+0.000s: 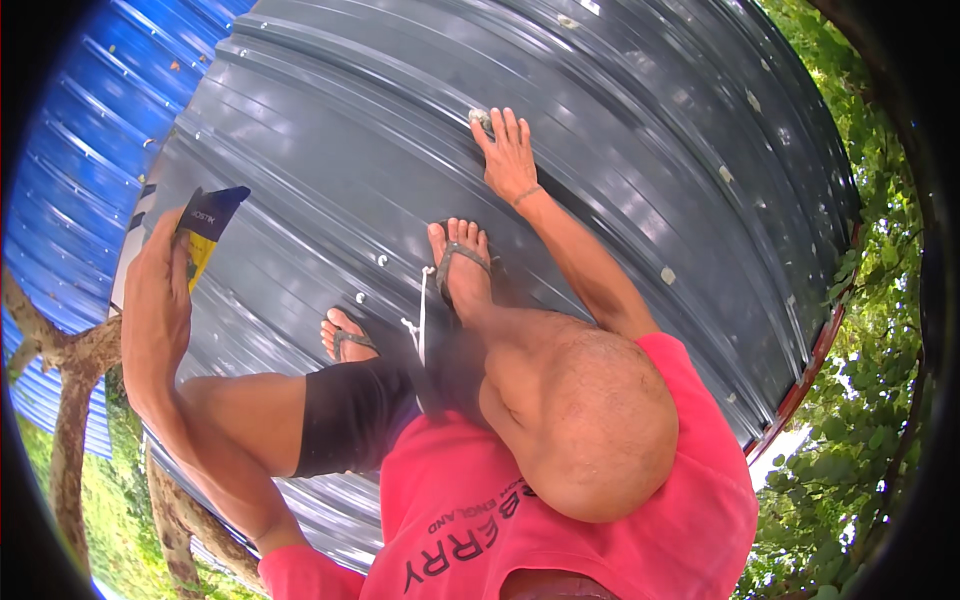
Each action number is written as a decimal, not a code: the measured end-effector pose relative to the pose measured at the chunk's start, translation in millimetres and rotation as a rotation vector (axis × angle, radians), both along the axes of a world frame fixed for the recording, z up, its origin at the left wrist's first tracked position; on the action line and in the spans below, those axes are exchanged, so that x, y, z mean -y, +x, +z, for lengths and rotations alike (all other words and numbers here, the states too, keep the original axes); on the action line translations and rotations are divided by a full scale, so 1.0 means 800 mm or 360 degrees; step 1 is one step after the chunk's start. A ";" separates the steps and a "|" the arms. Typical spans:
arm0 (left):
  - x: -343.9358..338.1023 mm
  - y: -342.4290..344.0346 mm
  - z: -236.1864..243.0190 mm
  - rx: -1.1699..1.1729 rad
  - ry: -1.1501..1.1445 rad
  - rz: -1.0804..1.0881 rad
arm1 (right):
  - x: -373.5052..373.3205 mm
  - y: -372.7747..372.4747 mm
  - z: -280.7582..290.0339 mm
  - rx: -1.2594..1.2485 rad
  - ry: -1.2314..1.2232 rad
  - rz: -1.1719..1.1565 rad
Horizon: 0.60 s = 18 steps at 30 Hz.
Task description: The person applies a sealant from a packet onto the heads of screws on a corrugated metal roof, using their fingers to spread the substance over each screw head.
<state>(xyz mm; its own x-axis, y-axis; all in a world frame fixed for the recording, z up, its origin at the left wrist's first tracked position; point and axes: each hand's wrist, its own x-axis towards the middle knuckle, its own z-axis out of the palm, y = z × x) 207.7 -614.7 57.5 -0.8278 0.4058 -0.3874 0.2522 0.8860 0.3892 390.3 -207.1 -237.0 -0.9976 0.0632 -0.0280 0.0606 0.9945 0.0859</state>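
Note:
My left hand (pixel 165 255) grips a dark blue and yellow package (pixel 215 215) near the left edge of the grey corrugated metal roof (pixel 620 130); part of a white surface shows behind it. On the roof, my right hand (pixel 510 155) lies with fingers spread, its left side at a small pale lump (pixel 480 118); whether it presses on that lump I cannot tell. My sandalled feet (pixel 460 260) are on the sheet below that hand. A white cord (pixel 422 320) hangs beside my bent knee, and small white bits (pixel 382 260) lie near my feet.
A blue corrugated roof (pixel 110 110) adjoins at the upper left. Forked tree branches (pixel 75 355) rise by the left edge. Leafy greenery (pixel 860 420) borders the right side, beyond the roof's reddish edge (pixel 805 390).

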 end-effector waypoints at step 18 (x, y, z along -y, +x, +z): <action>0.016 -0.004 -0.002 0.0051 0.0008 0.0009 | 0.001 -0.009 -0.027 -0.0026 -0.0593 -0.0612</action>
<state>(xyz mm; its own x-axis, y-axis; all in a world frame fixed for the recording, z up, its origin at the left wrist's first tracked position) 204.7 -627.3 55.9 -0.8172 0.4033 -0.4117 0.2347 0.8854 0.4013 382.9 -208.1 -258.6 -0.9048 0.4131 -0.1033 0.4252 0.8630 -0.2730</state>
